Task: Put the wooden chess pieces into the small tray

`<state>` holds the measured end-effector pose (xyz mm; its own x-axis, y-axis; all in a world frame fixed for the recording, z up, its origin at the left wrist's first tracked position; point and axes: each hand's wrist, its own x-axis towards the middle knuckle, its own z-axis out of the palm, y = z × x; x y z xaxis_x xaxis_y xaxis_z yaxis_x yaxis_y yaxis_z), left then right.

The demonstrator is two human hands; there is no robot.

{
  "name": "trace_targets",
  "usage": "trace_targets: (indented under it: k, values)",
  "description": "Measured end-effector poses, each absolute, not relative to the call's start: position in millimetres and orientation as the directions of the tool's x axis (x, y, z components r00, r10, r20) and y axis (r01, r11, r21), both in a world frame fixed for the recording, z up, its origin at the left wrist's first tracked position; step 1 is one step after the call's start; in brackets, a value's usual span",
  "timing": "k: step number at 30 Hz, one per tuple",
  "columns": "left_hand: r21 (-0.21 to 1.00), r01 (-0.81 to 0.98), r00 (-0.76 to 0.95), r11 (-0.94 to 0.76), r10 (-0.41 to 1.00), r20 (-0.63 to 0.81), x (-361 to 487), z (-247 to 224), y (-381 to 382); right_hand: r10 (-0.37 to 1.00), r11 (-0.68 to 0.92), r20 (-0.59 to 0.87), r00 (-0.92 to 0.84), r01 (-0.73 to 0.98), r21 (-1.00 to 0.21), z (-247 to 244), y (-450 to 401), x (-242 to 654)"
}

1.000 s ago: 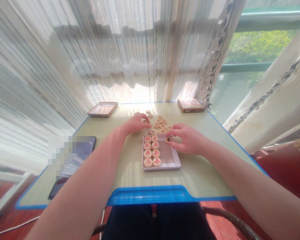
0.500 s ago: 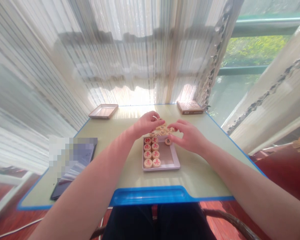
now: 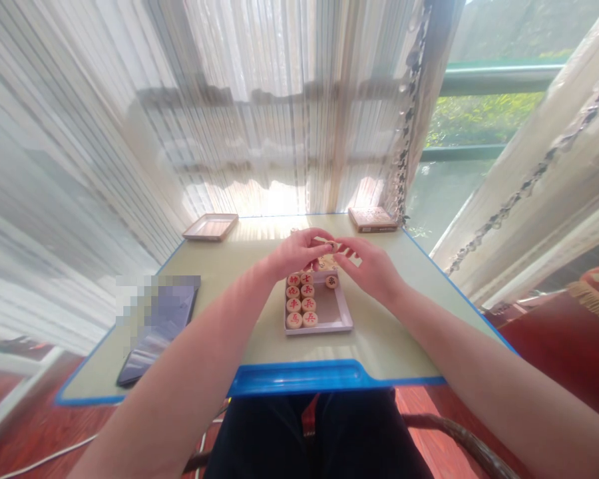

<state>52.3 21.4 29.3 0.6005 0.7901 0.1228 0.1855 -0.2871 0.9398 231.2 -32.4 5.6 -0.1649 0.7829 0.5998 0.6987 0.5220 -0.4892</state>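
A wooden Chinese chess piece [image 3: 332,246] is pinched between the thumb and fingers of my left hand [image 3: 299,253], above the loose pieces. At its right edge are the fingertips of my right hand [image 3: 372,269], thumb and fingers apart. Loose chess pieces [image 3: 327,262] lie beneath both hands, partly hidden. Nearer me is a shallow box [image 3: 348,311]. Two columns of red-marked chess pieces [image 3: 308,305] fill its left side, and one dark-marked chess piece [image 3: 332,282] sits at its far right corner.
An open box lid [image 3: 211,227] lies at the table's far left, and a flat patterned box [image 3: 373,219] at the far right. A dark tablet-like object [image 3: 164,332], partly blurred out, is on the left. A blue tray edge [image 3: 299,378] runs along the front.
My right hand has moved up and away from the dark-marked piece, which stays in the box. My left hand has shifted right and lifted a piece, bringing both hands close together.
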Motion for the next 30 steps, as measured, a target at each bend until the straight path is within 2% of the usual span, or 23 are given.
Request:
trace_targets:
  k: [4,10,14,16,18,20,23,26,30]
  values:
    - [0.942,0.199,0.587,-0.27,0.802,0.106,56,29,19,0.776,0.495,0.624,-0.094,0.705,-0.509,4,-29,235]
    - [0.932,0.25,0.587,-0.262,0.807,0.07,59,32,15,0.711,0.561,0.682,-0.175,0.726,-0.399,9,-35,232]
    - [0.899,0.288,0.587,-0.331,0.803,0.107,57,39,12,0.706,0.541,0.69,-0.157,0.749,-0.383,15,-39,233]
    - [0.864,0.33,0.524,-0.379,0.835,0.166,54,40,15,0.72,0.509,0.678,-0.146,0.775,-0.374,17,-40,234]
    - [0.823,0.385,0.374,-0.418,0.886,0.274,48,39,21,0.765,0.499,0.605,-0.22,0.796,-0.343,18,-43,234]
    - [0.783,0.456,0.251,-0.422,0.906,0.342,41,33,30,0.81,0.533,0.453,-0.373,0.789,-0.305,18,-48,232]
    - [0.741,0.548,0.21,-0.387,0.922,0.326,33,20,43,0.824,0.565,0.241,-0.514,0.779,-0.272,16,-56,224]
    - [0.691,0.619,0.205,-0.372,0.926,0.316,30,9,50,0.845,0.533,0.185,-0.501,0.814,-0.23,15,-62,218]
    - [0.66,0.65,0.211,-0.377,0.924,0.32,28,7,53,0.852,0.517,0.214,-0.478,0.832,-0.202,14,-64,217]
